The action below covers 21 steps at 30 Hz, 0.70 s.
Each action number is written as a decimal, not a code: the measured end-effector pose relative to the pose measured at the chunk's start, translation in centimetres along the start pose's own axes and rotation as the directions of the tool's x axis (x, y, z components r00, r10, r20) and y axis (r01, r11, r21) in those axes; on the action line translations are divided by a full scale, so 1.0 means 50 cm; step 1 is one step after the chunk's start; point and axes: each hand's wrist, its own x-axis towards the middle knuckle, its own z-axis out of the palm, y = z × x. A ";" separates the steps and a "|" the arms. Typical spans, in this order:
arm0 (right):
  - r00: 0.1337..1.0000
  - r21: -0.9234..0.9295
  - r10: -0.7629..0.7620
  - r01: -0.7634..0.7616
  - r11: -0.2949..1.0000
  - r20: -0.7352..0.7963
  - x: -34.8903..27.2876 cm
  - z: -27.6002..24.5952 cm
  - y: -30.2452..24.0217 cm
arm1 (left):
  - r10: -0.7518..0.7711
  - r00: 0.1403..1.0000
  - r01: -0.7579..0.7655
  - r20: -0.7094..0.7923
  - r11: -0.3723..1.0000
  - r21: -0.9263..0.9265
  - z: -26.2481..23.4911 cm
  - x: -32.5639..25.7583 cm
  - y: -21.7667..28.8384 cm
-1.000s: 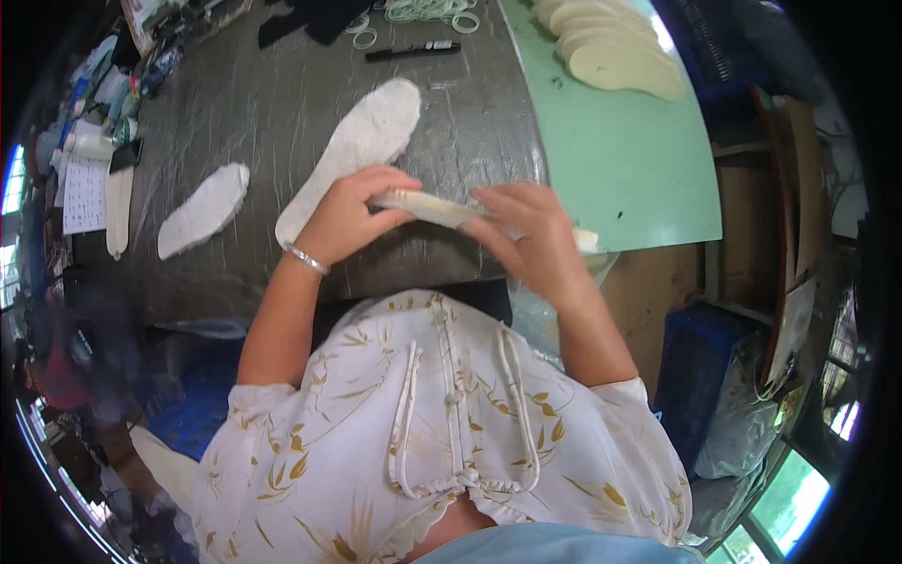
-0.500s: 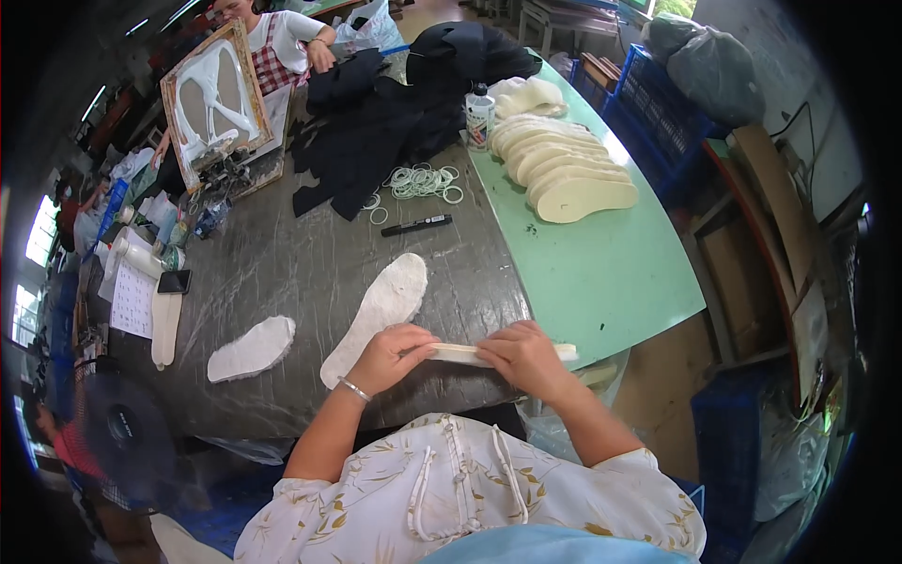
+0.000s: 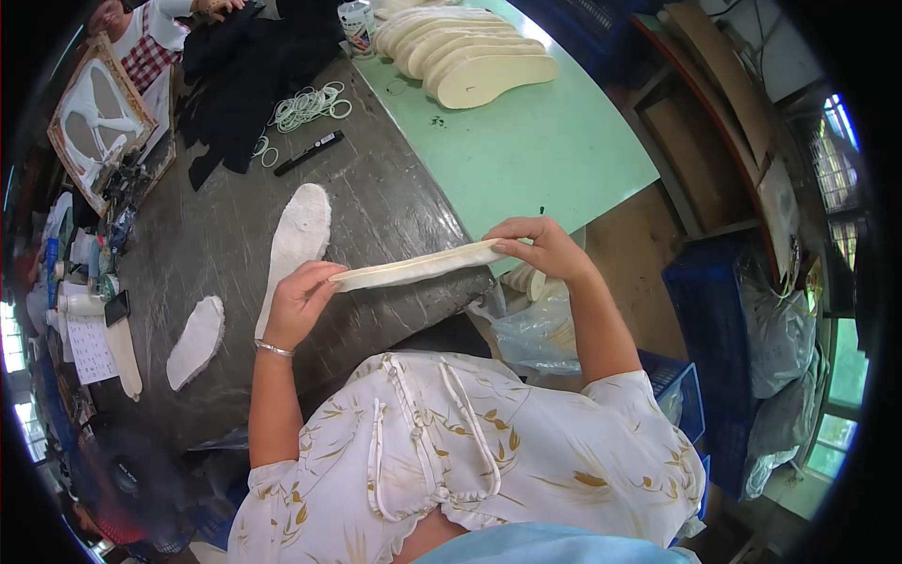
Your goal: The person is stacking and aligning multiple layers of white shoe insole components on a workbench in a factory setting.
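A cream insole (image 3: 413, 268) with a white fuzzy underside is stretched edge-on between my hands, above the table's front edge. My left hand (image 3: 303, 299) pinches one end between thumb and fingers, and my right hand (image 3: 540, 246) grips the other end. Beyond my left hand lies a white fleecy insole (image 3: 303, 226), partly covered by that hand. A shorter white fleecy piece (image 3: 197, 343) rests farther left on the dark tabletop (image 3: 376, 179). At the far right, a fanned row of cream insoles (image 3: 498, 80) lies on the green board (image 3: 554, 160).
A black marker (image 3: 308, 153), pale rings (image 3: 310, 108) and black fabric (image 3: 244, 66) lie toward the back, near a bottle (image 3: 357, 28). A phone (image 3: 116, 307) is at left. A co-worker's hand (image 3: 221, 7) touches the fabric. Below the right edge hangs a plastic bag (image 3: 537, 329).
The insole between my hands has been raised, and my hands have spread apart to its ends, showing more of it. My view has swung to the right.
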 end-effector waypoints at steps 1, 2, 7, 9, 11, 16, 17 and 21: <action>1.000 -0.001 0.010 -0.010 1.000 -0.001 -0.003 0.002 0.006 | -0.004 1.000 0.004 0.005 1.000 -0.008 0.002 -0.002 -0.006; 0.998 -0.029 -0.052 0.051 0.998 -0.047 -0.005 0.006 0.012 | -0.009 1.000 0.009 -0.018 1.000 -0.007 0.005 -0.002 -0.014; 0.964 0.178 0.102 -0.058 0.982 -0.245 -0.003 0.005 0.051 | -0.147 0.985 0.151 -0.092 0.988 0.035 0.021 0.016 0.012; 0.937 0.275 0.200 -0.120 0.954 -0.287 0.003 -0.005 0.043 | -0.263 0.960 0.256 -0.101 0.964 -0.076 0.023 0.032 0.011; 0.932 0.501 0.249 -0.087 0.861 -0.265 0.005 -0.005 0.028 | -0.310 0.948 0.290 -0.069 0.934 -0.209 0.023 0.033 -0.006; 0.947 0.371 0.222 -0.124 0.920 -0.234 0.021 -0.011 0.110 | -0.437 0.899 0.425 0.029 0.852 -0.305 0.046 0.047 -0.051; 0.944 0.375 0.229 -0.129 0.918 -0.237 0.020 -0.004 0.113 | -0.480 0.876 0.467 0.057 0.812 -0.351 0.053 0.050 -0.056; 0.822 -0.347 -0.231 0.043 0.937 -0.521 0.027 0.037 0.057 | -0.591 0.798 0.543 0.115 0.623 -0.563 0.073 0.057 -0.075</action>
